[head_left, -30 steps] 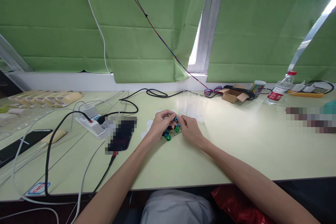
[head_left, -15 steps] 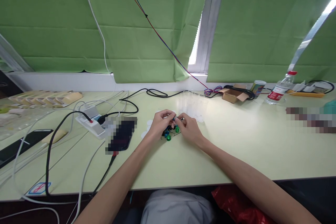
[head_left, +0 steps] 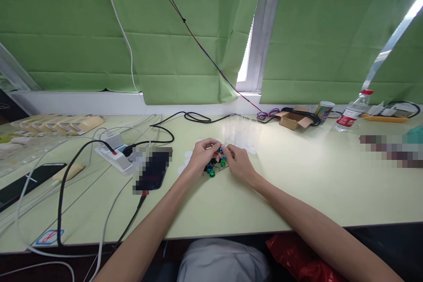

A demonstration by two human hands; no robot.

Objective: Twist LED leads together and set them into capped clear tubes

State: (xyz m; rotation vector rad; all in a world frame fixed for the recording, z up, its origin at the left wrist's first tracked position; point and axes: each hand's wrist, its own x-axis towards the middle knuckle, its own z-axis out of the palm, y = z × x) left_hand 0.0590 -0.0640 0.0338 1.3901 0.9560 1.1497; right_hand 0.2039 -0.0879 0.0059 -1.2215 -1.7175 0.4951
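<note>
My left hand [head_left: 204, 153] is closed in a pinch on a small blue part [head_left: 220, 150], whose exact kind is too small to make out. Fingertips of my right hand [head_left: 240, 162] press together at that part's right side, also closed. Beneath both hands lies a pile of small pieces: shiny green round parts [head_left: 212, 173], blue ones [head_left: 209, 168], black ones and thin metal pins. My fingers hide some of the pile. White round discs [head_left: 181, 169] lie left of my left hand. Behind my right hand stand clear plastic cups [head_left: 243, 128].
A phone [head_left: 154, 169] on a cable and a white power strip [head_left: 115, 154] with plugged cords are at left. An open cardboard box [head_left: 292, 121], a printed can [head_left: 324, 112] and a water bottle [head_left: 353, 112] stand at the back right. Yellow packages [head_left: 59, 124] sit far left.
My right fingertips have shifted slightly down and right, so more of the blue part shows at my left fingertips. The pile and my left hand look the same.
</note>
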